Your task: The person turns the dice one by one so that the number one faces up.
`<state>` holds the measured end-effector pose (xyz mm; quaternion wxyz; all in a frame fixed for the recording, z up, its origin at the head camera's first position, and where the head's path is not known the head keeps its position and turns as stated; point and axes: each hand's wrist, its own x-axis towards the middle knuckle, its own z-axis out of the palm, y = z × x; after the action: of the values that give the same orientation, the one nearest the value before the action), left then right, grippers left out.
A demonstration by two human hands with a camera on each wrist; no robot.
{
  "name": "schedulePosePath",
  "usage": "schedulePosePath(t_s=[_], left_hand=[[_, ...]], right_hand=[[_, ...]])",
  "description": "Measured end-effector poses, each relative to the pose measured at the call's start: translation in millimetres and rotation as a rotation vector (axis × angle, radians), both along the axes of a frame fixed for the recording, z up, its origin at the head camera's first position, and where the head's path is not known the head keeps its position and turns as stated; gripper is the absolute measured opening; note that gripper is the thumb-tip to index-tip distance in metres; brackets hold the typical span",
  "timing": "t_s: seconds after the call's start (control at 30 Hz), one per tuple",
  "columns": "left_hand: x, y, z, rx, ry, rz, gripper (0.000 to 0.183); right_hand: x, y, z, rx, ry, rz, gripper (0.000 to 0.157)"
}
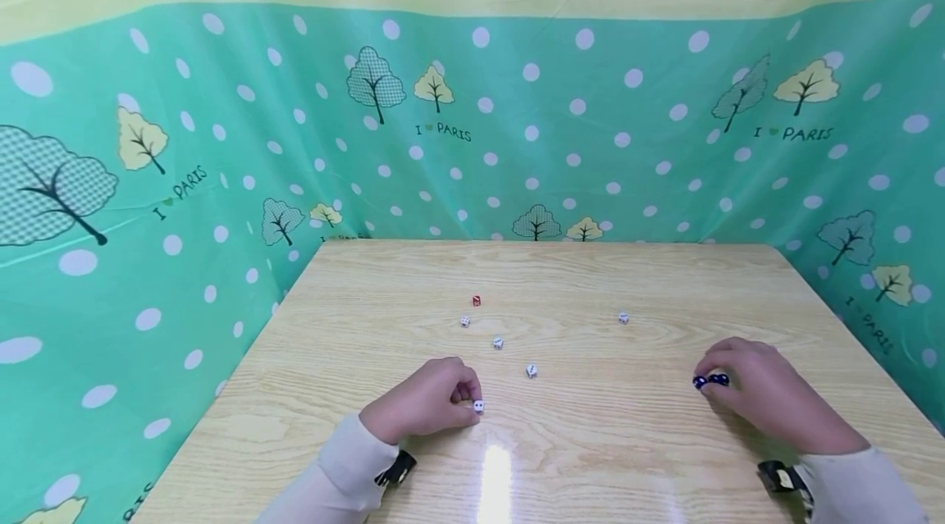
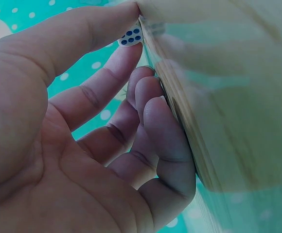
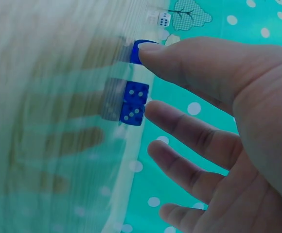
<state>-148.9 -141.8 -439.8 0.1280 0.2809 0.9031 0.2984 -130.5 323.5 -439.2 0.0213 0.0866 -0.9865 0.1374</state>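
My left hand (image 1: 428, 401) pinches a white die (image 1: 478, 407) between thumb and index finger, low over the table. In the left wrist view, the die (image 2: 131, 36) shows a face of six dark blue pips, and the other fingers curl loosely beside the tabletop. On the right side of the table, my right hand (image 1: 760, 389) holds a blue die (image 3: 136, 52) under its thumb, the index finger mostly hidden behind. Two more blue dice (image 3: 134, 103) stand against each other beside it, close to the middle fingertip. The remaining right fingers are spread apart.
Beyond the left hand lie a red die (image 1: 476, 301) and white dice (image 1: 498, 343), loosely scattered. Another white die (image 1: 623, 317) sits farther right on the wooden table (image 1: 591, 442). A green dotted curtain (image 1: 517, 122) hangs behind and along the sides.
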Motion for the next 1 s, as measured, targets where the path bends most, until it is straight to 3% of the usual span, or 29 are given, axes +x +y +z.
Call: schedulePosePath(t_s=[0.5, 1.0], left_hand=[[2.5, 0.5, 5.0, 0.002, -0.014, 0.005, 0.015], [2.1, -0.3, 1.6, 0.008, -0.008, 0.000, 0.016]], right_hand=[[-1.9, 6.0, 0.4, -0.012, -0.013, -0.007, 0.016], [-0.2, 9.7, 1.2, -0.027, -0.021, -0.005, 0.016]])
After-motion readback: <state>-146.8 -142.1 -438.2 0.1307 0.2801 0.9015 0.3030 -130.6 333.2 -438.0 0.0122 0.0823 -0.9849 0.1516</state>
